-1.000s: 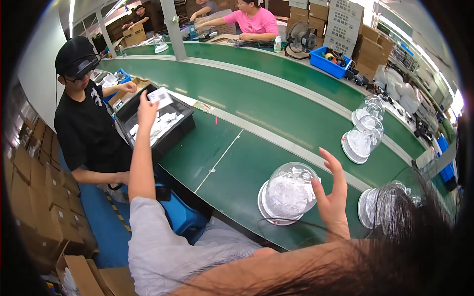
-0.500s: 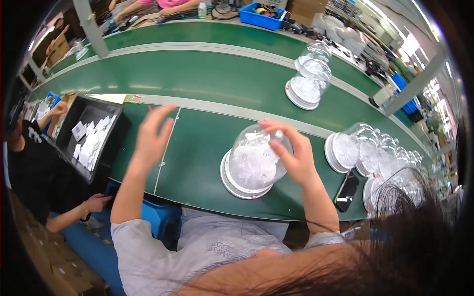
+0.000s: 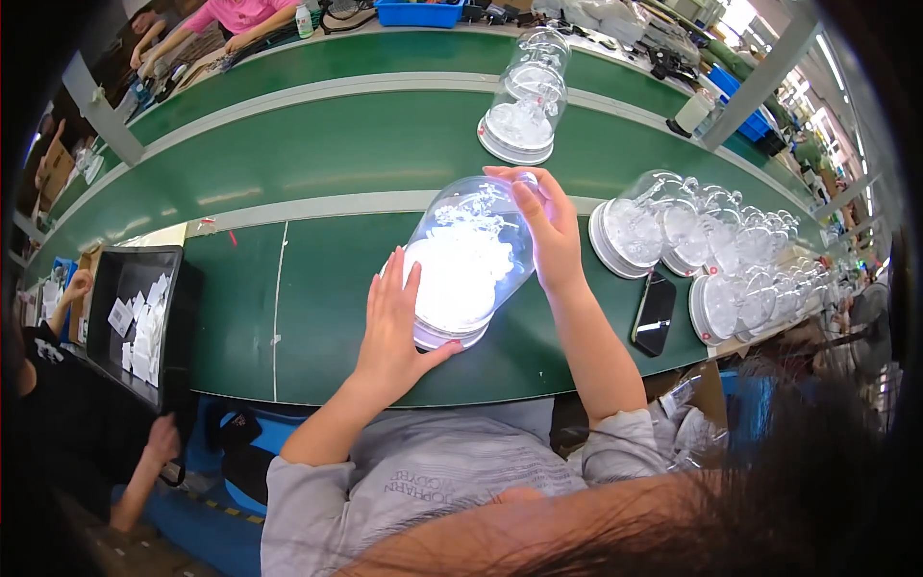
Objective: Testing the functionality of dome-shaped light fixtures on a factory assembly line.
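Observation:
A clear dome lamp (image 3: 466,274) with a white round base stands tilted on the green bench in front of me, its inside glowing bright white. My right hand (image 3: 548,226) has its fingers curled round the knob at the top of the dome. Against the base's left side rests my left hand (image 3: 386,322), fingers along the rim and thumb across the near edge. The glare hides much of what is inside the dome. To the right of it lies a dark phone (image 3: 654,313) on the bench.
Several similar domes (image 3: 707,226) stand crowded on the right. Two more domes (image 3: 524,106) sit one behind the other across the rail (image 3: 385,204). A black bin (image 3: 173,317) of white paper slips is on the left, beside a co-worker in black (image 3: 67,413).
The lamp has lit up. My left hand has come down from the air to its base, and my right hand has closed round the knob. The whole view has shifted.

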`<state>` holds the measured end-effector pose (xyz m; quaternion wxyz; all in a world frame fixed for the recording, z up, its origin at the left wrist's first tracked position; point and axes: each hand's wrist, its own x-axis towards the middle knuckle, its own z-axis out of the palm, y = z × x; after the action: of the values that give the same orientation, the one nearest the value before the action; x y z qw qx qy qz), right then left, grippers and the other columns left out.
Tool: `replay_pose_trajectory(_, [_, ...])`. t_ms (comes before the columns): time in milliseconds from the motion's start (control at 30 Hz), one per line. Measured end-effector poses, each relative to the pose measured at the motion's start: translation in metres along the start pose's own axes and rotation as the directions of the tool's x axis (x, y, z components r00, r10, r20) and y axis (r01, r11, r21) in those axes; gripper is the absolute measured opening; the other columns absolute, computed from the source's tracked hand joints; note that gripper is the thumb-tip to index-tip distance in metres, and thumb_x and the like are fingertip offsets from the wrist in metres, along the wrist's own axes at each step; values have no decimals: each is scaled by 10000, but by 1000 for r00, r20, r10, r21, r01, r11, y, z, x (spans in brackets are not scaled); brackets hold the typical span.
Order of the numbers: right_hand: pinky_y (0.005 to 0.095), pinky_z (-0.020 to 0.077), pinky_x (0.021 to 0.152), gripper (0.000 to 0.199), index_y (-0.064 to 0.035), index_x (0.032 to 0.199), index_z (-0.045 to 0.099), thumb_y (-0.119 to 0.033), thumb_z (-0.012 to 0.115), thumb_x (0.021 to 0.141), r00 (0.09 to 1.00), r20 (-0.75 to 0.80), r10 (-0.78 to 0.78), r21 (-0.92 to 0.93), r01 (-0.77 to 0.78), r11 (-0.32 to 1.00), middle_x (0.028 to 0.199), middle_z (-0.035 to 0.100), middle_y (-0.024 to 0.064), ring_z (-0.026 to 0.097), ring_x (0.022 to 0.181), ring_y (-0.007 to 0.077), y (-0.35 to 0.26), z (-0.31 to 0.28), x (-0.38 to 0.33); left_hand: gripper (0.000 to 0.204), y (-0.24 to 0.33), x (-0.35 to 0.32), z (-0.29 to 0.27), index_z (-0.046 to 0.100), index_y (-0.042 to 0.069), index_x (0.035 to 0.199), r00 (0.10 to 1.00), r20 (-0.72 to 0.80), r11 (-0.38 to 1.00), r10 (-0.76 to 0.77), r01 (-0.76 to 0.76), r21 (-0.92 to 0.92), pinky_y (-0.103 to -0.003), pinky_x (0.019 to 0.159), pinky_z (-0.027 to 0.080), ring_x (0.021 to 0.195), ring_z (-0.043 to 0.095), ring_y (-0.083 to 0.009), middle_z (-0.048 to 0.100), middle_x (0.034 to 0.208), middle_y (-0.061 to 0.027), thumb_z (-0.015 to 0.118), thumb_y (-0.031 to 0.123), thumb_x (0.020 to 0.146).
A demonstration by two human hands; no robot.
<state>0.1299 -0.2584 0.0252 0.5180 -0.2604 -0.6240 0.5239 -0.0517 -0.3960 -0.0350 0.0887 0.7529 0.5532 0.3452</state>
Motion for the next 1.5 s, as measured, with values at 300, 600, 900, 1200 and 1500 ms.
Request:
replay_pose_trajectory(300, [341,383,995,253,2,1102,568,-118,593,880,982,142,-126,-237,157,959,1191,603,148,530,1162,244,-9,26,-30,1272,-12,-30,8,42,-45,1457,978,30,975,-204,206,-82,-528,1108,217,1377,252,-404,164,1501,-281,873,323,567])
replay_pose_trajectory(600, [392,296,1084,494,11,1347,445,-227,464,914,895,404,-190,-304,327,895,1372,487,150,409,1313,297,-1,23,-29,1150,-30,-40,23,194,-80,1394,931,119,927,-346,358,-107,-496,1110,249,1330,296,-453,324,1400,-296,881,339,571])
replay_pose_trajectory(900, [353,377,1026,417,30,1279,498,-267,426,995,992,-9,127,12,-127,992,1259,566,165,507,1212,236,68,-17,-17,1153,-34,-40,34,202,-84,1385,931,104,923,-349,361,-130,-453,1054,351,1280,378,-442,352,1371,-306,890,340,562])
replay_pose_trajectory(1200, [221,461,810,302,38,1078,617,-197,445,998,951,101,292,228,-308,924,987,642,52,580,917,97,120,-4,-32,1163,-34,-34,36,192,-32,1407,935,86,910,-344,354,-215,-420,992,412,1213,460,-383,402,1338,-244,902,291,544])
replay_pose_trajectory(1500, [238,473,771,293,42,1091,602,-188,452,988,941,143,306,130,-324,937,967,633,53,580,868,103,122,-7,-32,1150,-36,-36,33,207,-35,1395,945,92,931,-314,325,-164,-438,981,408,1196,460,-392,411,1317,-246,902,296,541])
